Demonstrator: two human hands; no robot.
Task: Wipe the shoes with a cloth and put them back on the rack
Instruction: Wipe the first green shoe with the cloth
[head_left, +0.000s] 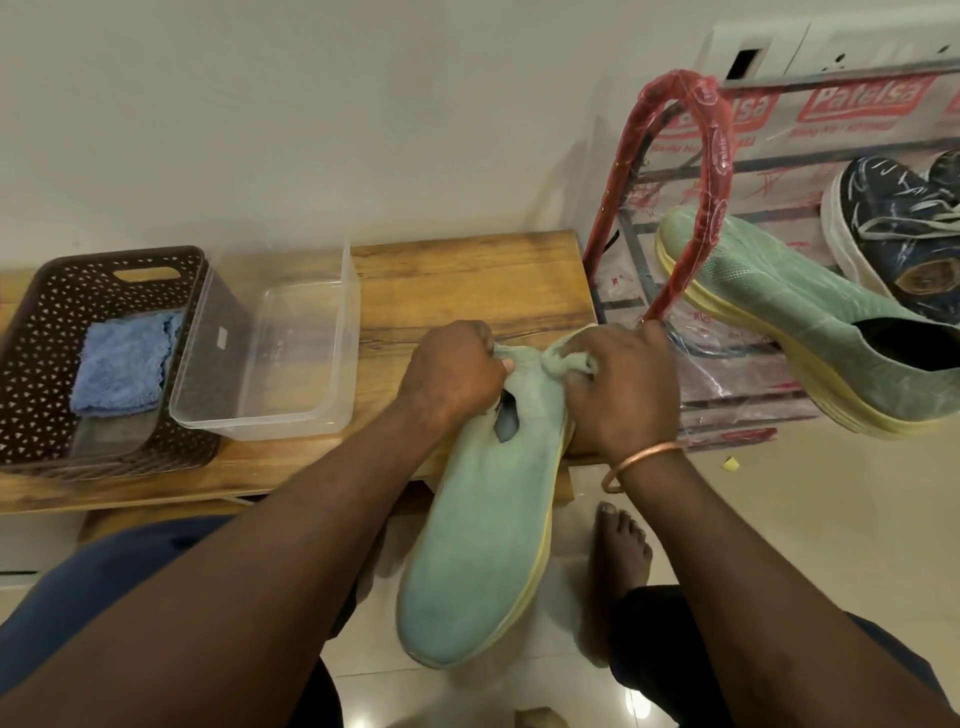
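- At the front edge of the wooden bench (467, 280): I hold the green shoe (483, 545) in both hands, heel end up by the bench and toe hanging down between my knees.
- Left hand (457, 364): fingers curled tight round the collar at the left of the opening.
- Right hand (618, 384): closed on a bunch of pale green fabric at the heel. I cannot tell whether that bunch is the shoe's own collar or a small rag.
- The blue cloth (122, 364) lies folded in the brown basket (47, 322) at the bench's left end, well apart from both hands. A clear tub (270, 353) stands just beside the basket.
- Judgement: the step in hand is wiping this shoe, and only the heel end is being worked.
- Method note: the left hand alone should carry the shoe by the collar, so the right is free to wipe.
- Wipe heel to toe along the knit in one direction, then run round the yellow sole edge, where dirt would collect.
- The upper looks soft, so support it from inside or it will fold under pressure.
- The rack (722, 150) stands to my right; the second green shoe (779, 312) rests on it, touching a dark blue sneaker (893, 228).
- For the return, set this shoe sole-down next to its mate, watching the rack's loose plastic wrap.
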